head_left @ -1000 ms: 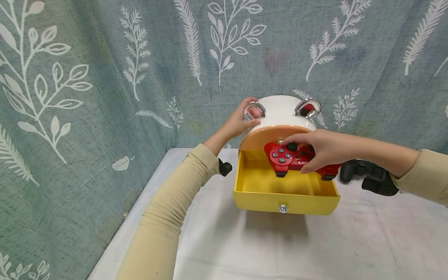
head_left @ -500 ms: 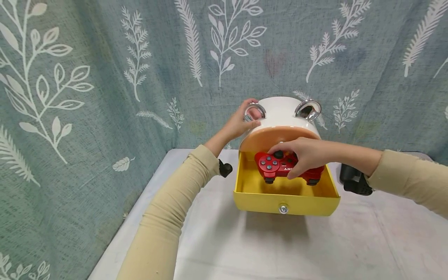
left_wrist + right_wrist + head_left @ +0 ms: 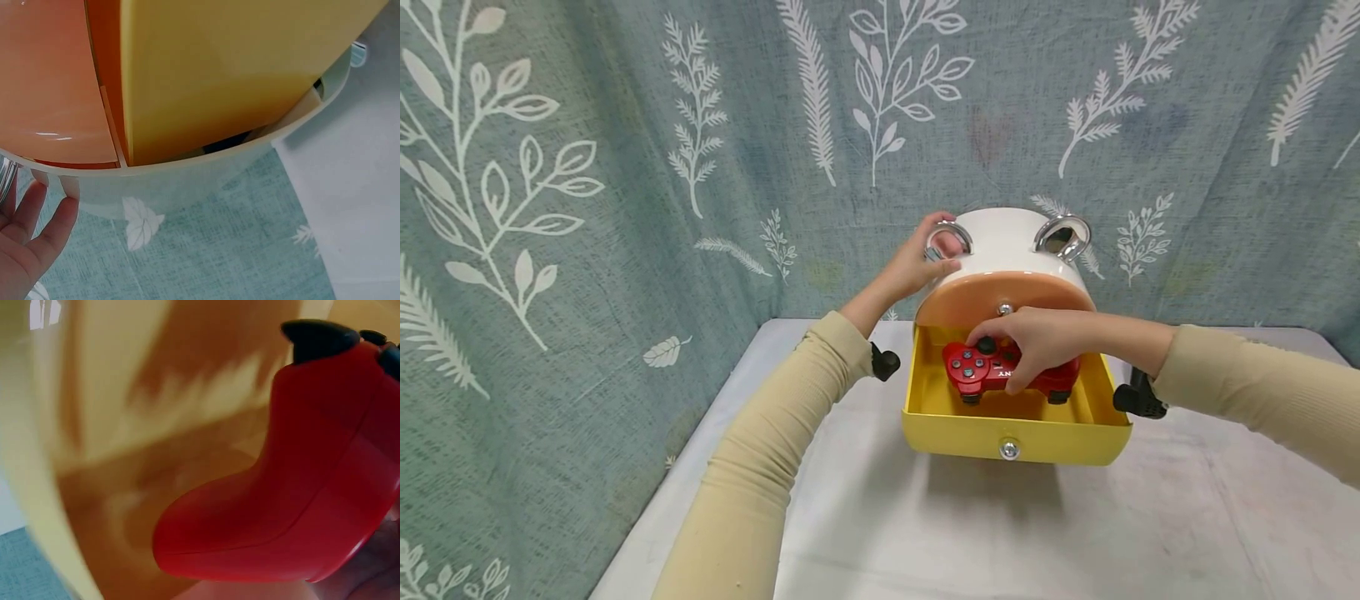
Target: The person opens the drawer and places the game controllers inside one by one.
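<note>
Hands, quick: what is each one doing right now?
Left hand: holding the white rounded cabinet by its silver ring.
Right hand: gripping the red game controller.

Teal-grey fabric backdrop [image 3: 587,167] w/ white leaf prints hangs behind and to the left; white cloth-covered tabletop [image 3: 970,533] below, evenly lit

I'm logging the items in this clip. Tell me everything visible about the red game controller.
The red game controller looks like glossy plastic, with two rounded grips, dark thumbsticks and grey face buttons. It sits low inside the open yellow drawer, its buttons facing up and its grips toward the drawer front. The right hand grips it from above; whether it rests on the drawer floor cannot be told.
</note>
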`<act>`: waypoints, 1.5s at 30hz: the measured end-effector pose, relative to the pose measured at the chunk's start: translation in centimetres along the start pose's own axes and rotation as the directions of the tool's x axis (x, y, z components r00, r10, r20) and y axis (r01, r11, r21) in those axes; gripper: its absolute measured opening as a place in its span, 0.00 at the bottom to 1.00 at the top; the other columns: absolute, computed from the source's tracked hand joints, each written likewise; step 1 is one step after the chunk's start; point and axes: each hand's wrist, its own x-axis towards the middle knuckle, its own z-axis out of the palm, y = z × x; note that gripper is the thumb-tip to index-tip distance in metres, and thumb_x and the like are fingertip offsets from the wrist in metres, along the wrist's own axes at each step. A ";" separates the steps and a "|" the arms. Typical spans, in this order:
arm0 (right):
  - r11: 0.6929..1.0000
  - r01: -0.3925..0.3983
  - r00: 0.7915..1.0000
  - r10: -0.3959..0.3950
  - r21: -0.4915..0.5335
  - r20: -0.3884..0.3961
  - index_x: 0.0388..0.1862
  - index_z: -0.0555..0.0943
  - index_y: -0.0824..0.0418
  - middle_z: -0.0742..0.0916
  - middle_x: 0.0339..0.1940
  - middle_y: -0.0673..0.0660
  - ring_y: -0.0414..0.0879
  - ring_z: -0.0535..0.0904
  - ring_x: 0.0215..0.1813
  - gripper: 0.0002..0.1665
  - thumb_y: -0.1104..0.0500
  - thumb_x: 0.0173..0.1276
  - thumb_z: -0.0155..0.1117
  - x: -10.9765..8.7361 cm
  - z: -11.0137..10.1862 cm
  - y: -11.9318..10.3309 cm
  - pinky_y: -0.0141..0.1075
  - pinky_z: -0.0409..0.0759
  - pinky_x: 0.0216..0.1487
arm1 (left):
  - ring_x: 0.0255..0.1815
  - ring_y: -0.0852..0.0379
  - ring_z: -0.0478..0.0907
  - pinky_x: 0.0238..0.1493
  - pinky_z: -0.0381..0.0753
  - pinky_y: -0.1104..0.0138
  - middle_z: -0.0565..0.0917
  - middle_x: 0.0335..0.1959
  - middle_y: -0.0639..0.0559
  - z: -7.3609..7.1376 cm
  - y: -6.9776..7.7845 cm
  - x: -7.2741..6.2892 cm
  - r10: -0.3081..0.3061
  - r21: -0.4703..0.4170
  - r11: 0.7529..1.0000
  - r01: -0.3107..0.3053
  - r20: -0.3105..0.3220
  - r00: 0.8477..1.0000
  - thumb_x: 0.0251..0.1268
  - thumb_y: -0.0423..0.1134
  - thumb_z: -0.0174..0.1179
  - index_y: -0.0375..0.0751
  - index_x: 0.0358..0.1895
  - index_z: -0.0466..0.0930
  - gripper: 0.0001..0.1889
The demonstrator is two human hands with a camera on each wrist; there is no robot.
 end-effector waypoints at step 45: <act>0.985 -0.134 0.987 0.143 -0.106 0.078 0.59 0.66 0.55 0.78 0.49 0.53 0.46 0.72 0.51 0.43 0.50 0.45 0.76 3.8 2.7 -0.1 0.44 0.74 0.53 | 0.69 0.50 0.56 0.65 0.58 0.52 0.58 0.70 0.49 0.1 0.0 -0.1 -0.001 -0.010 1.000 0.001 -0.013 1.000 0.59 0.39 0.61 0.53 0.66 0.56 0.33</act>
